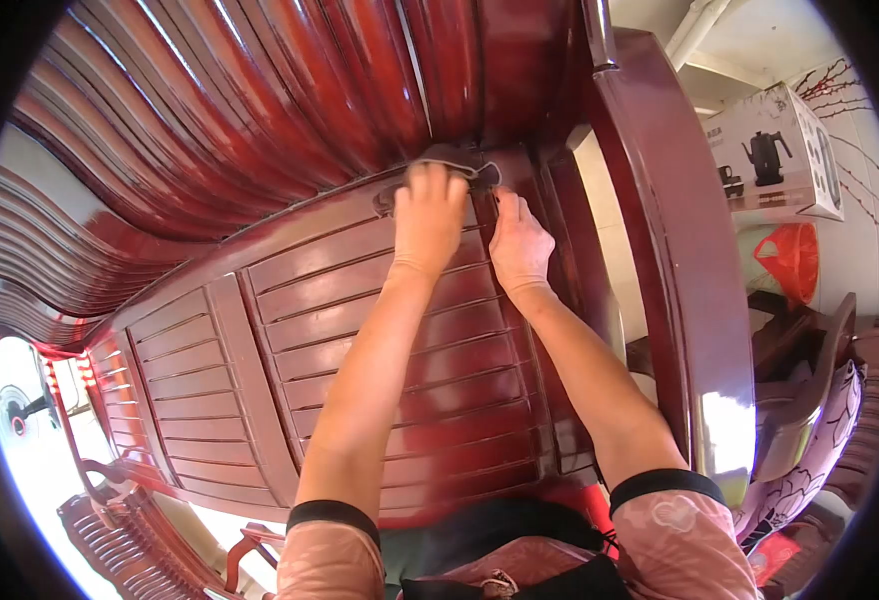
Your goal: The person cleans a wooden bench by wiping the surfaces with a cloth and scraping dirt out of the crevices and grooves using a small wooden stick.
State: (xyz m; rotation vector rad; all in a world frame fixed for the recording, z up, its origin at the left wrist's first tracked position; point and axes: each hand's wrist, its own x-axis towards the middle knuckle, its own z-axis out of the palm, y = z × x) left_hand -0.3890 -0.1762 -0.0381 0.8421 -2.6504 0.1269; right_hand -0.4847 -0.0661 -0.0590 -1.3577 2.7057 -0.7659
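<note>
My left hand [430, 222] presses a dark grey-brown cloth [452, 157] onto the rear edge of a glossy red-brown wooden bench seat [400, 350], where the seat meets the slatted backrest [290, 110]. Its fingers are bent over the cloth, partly hiding it. Just to the right, my right hand [522, 245] is closed, with its fingertips at the cloth's right edge. What lies inside its curled fingers is mostly hidden.
The bench's broad armrest [675, 240] rises on my right. Beyond it are a box with a kettle picture [770, 150], a red plastic bag [792, 260] and a patterned cushion [810, 460]. At lower left stand a wooden chair [130, 540] and a fan [20, 410].
</note>
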